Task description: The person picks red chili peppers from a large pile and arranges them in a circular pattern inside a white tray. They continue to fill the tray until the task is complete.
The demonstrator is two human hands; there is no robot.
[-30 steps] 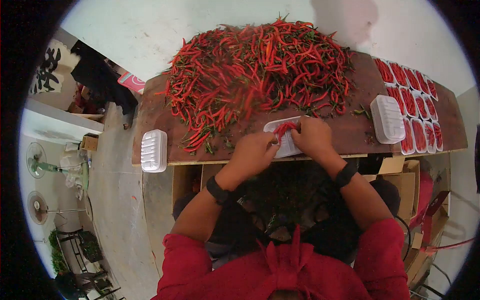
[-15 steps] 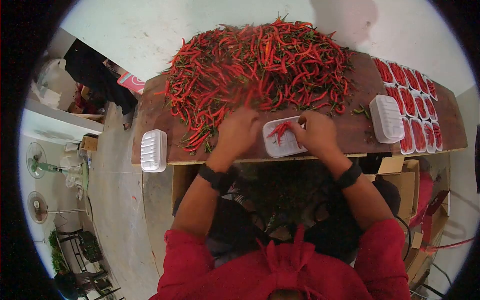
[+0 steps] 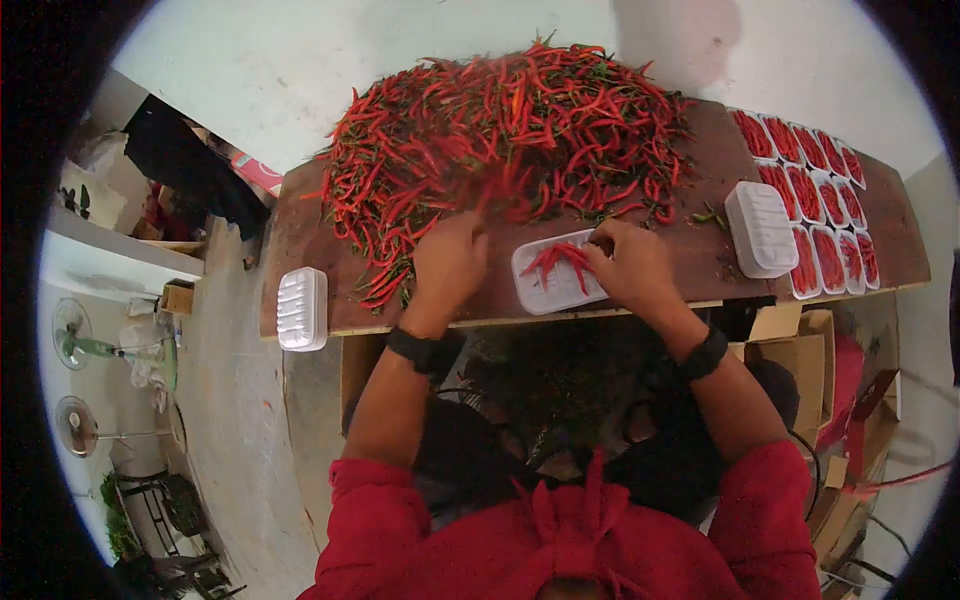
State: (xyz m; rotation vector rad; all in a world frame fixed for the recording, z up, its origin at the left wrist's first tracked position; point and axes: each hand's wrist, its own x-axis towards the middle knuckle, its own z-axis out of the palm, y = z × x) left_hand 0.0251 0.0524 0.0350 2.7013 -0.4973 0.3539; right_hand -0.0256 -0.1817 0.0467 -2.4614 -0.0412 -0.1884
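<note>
A white plastic tray (image 3: pixel 535 297) lies at the table's near edge with a few red chili peppers (image 3: pixel 556 262) in it. My right hand (image 3: pixel 632 265) is over the tray's right side, its thumb and fingers closed on the chilies' ends. At the front of a large heap of red chilies with green stems (image 3: pixel 590 130) is my left hand (image 3: pixel 447 265), to the left of the tray. Its fingers are curled in, and whatever they hold is hidden. A blurred patch covers the heap just beyond that hand.
Rows of filled chili trays (image 3: pixel 828 255) lie at the table's right, beside a stack of white trays (image 3: pixel 762 230). Another white tray stack (image 3: pixel 302 310) stands at the left edge. Cardboard boxes (image 3: pixel 800 365) are below right; fans (image 3: pixel 75 425) stand far left.
My left hand has shifted slightly left and turned near the heap's front edge. My right hand stays at the tray with the chilies. The whole view has shifted a little.
</note>
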